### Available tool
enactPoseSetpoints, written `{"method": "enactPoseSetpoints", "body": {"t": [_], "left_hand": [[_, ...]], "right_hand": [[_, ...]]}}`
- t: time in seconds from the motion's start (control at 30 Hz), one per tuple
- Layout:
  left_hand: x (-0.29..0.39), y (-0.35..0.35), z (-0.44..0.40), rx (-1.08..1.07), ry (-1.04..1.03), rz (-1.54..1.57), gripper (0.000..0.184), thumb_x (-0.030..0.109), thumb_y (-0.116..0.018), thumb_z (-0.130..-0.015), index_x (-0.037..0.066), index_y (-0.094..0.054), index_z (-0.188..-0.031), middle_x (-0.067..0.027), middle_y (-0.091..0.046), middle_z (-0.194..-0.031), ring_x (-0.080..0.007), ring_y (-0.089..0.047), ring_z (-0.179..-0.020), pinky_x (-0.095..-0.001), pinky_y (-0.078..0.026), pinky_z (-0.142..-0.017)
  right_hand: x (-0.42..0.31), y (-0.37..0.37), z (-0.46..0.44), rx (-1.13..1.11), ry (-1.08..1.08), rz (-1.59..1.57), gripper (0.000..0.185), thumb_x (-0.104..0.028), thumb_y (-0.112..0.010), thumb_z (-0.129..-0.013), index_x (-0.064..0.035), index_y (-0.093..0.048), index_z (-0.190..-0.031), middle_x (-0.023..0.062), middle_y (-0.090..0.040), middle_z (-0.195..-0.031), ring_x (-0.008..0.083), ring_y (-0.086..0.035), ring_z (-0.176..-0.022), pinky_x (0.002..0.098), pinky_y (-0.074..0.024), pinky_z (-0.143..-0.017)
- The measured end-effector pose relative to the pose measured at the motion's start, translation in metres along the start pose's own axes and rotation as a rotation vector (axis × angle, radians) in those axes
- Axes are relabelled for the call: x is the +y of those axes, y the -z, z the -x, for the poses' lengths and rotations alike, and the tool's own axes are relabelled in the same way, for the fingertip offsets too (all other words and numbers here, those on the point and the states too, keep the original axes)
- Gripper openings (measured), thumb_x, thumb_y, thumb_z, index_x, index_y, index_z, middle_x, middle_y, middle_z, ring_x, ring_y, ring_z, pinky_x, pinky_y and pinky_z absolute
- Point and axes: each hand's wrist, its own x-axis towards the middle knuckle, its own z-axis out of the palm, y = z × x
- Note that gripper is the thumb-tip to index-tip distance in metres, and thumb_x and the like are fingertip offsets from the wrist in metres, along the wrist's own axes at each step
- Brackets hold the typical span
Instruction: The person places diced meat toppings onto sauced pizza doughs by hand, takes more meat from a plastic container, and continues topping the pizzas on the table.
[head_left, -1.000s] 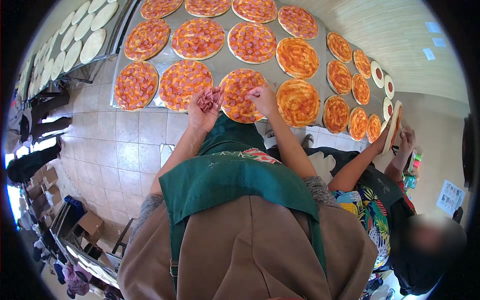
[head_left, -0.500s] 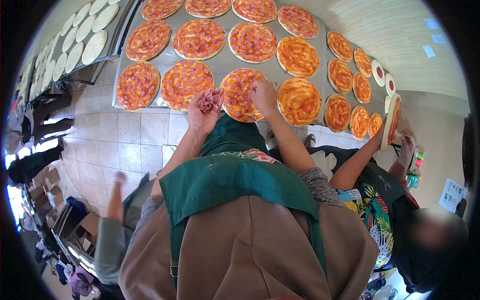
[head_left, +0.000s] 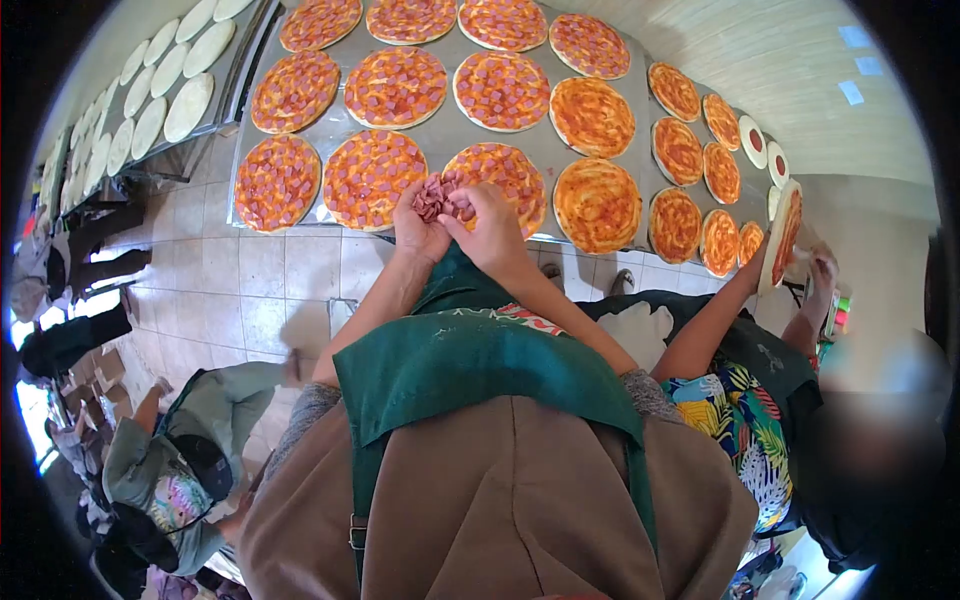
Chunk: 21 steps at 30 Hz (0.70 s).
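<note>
My left hand point(head_left: 420, 232) is cupped palm up around a heap of pink diced meat point(head_left: 438, 198). Against the heap, the fingertips of my right hand point(head_left: 488, 228) are pinched together; whatever they grip is too hidden to name. Both hands are over the near edge of the metal table point(head_left: 345, 50), in front of a meat-topped pizza point(head_left: 515, 175). Left of them lies another pizza with meat cubes point(head_left: 370, 178). To the right is a pizza base with only orange-red sauce point(head_left: 597, 203).
More topped pizzas point(head_left: 395, 87) lie in rows behind. At right, a co-worker holds up a sauced base point(head_left: 782, 238) beside other sauced bases point(head_left: 675, 225). Plain dough rounds point(head_left: 188, 107) fill a table at far left. Another person point(head_left: 190, 460) is at lower left.
My right hand has moved left from over the pizza to the meat in my left hand. A person has come into view at lower left.
</note>
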Motion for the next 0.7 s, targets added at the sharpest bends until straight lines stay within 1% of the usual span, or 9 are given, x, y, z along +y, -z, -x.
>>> {"method": "enactPoseSetpoints", "body": {"t": [0.03,0.13,0.23,0.33,0.43,0.53,0.57,0.63,0.7], "left_hand": [[-0.001,-0.006,0.000,0.008,-0.009,0.015,0.031,0.021,-0.042,-0.092,-0.004,-0.057,-0.104,-0.0183,-0.061,-0.109,-0.0298,-0.057,-0.105,-0.0421,-0.044,-0.095],[-0.006,-0.025,0.004,-0.062,-0.013,-0.018,0.034,0.025,-0.039,-0.093,-0.002,-0.056,-0.106,-0.0174,-0.062,-0.110,-0.0279,-0.058,-0.104,-0.0391,-0.045,-0.093],[-0.013,-0.020,-0.008,-0.109,-0.001,-0.023,0.035,0.025,-0.038,-0.094,-0.002,-0.056,-0.108,-0.0170,-0.062,-0.110,-0.0279,-0.057,-0.105,-0.0394,-0.043,-0.096],[-0.022,-0.027,-0.010,-0.114,0.034,-0.022,0.035,0.024,-0.038,-0.094,-0.003,-0.056,-0.109,-0.0169,-0.062,-0.108,-0.0274,-0.058,-0.104,-0.0387,-0.044,-0.096],[-0.023,-0.032,-0.014,-0.048,0.037,-0.046,0.032,0.022,-0.040,-0.094,-0.003,-0.057,-0.104,-0.0181,-0.062,-0.109,-0.0282,-0.058,-0.102,-0.0395,-0.047,-0.092],[-0.028,-0.032,-0.018,-0.103,0.092,-0.021,0.032,0.022,-0.040,-0.094,-0.002,-0.057,-0.104,-0.0177,-0.062,-0.107,-0.0273,-0.059,-0.100,-0.0387,-0.048,-0.090],[-0.031,-0.033,-0.019,-0.096,0.100,-0.023,0.032,0.022,-0.040,-0.094,-0.002,-0.057,-0.104,-0.0167,-0.063,-0.105,-0.0264,-0.059,-0.100,-0.0386,-0.049,-0.087],[-0.038,-0.047,-0.012,-0.078,0.120,-0.030,0.031,0.022,-0.041,-0.093,-0.001,-0.058,-0.104,-0.0148,-0.064,-0.102,-0.0247,-0.061,-0.099,-0.0385,-0.052,-0.083],[-0.045,-0.047,-0.019,-0.089,0.178,0.006,0.030,0.023,-0.043,-0.093,-0.001,-0.058,-0.105,-0.0145,-0.063,-0.103,-0.0246,-0.060,-0.099,-0.0379,-0.052,-0.084]], "right_hand": [[0.011,-0.007,0.002,0.053,0.061,0.051,0.026,-0.011,-0.070,-0.075,-0.0039,-0.056,-0.095,0.0130,-0.056,-0.087,0.0292,-0.059,-0.073,0.0395,-0.0473,-0.065],[0.015,-0.005,0.000,0.110,0.007,0.038,0.022,-0.010,-0.070,-0.074,-0.0033,-0.057,-0.090,0.0139,-0.056,-0.087,0.0318,-0.059,-0.076,0.0410,-0.0472,-0.066],[0.007,0.009,-0.003,0.129,0.045,0.149,0.017,-0.010,-0.068,-0.074,-0.0030,-0.058,-0.086,0.0142,-0.056,-0.084,0.0332,-0.058,-0.077,0.0405,-0.0474,-0.068],[0.020,0.015,-0.004,0.140,0.040,0.065,0.014,-0.011,-0.067,-0.078,-0.0009,-0.059,-0.083,0.0107,-0.060,-0.081,0.0253,-0.060,-0.072,0.0364,-0.0483,-0.066],[0.032,0.024,-0.003,0.086,-0.277,-0.572,0.016,-0.014,-0.067,-0.081,-0.0008,-0.059,-0.083,0.0072,-0.064,-0.079,0.0138,-0.059,-0.068,0.0284,-0.0474,-0.063],[0.038,0.043,-0.004,0.095,-0.481,-0.816,0.015,-0.014,-0.068,-0.082,-0.0018,-0.059,-0.081,0.0057,-0.066,-0.081,0.0072,-0.057,-0.068,0.0219,-0.0452,-0.061],[0.043,0.048,-0.005,0.093,-0.496,-0.829,0.011,-0.012,-0.067,-0.082,-0.0038,-0.059,-0.082,0.0058,-0.065,-0.080,0.0080,-0.057,-0.067,0.0201,-0.0447,-0.062],[0.049,0.058,-0.006,0.077,-0.484,-0.872,0.009,-0.010,-0.066,-0.083,-0.0044,-0.059,-0.083,0.0052,-0.065,-0.082,0.0091,-0.061,-0.071,0.0211,-0.0483,-0.065],[0.053,0.064,-0.008,0.069,-0.449,-0.851,0.007,-0.008,-0.064,-0.083,-0.0041,-0.058,-0.085,0.0053,-0.065,-0.083,0.0103,-0.062,-0.073,0.0220,-0.0502,-0.067]]}}
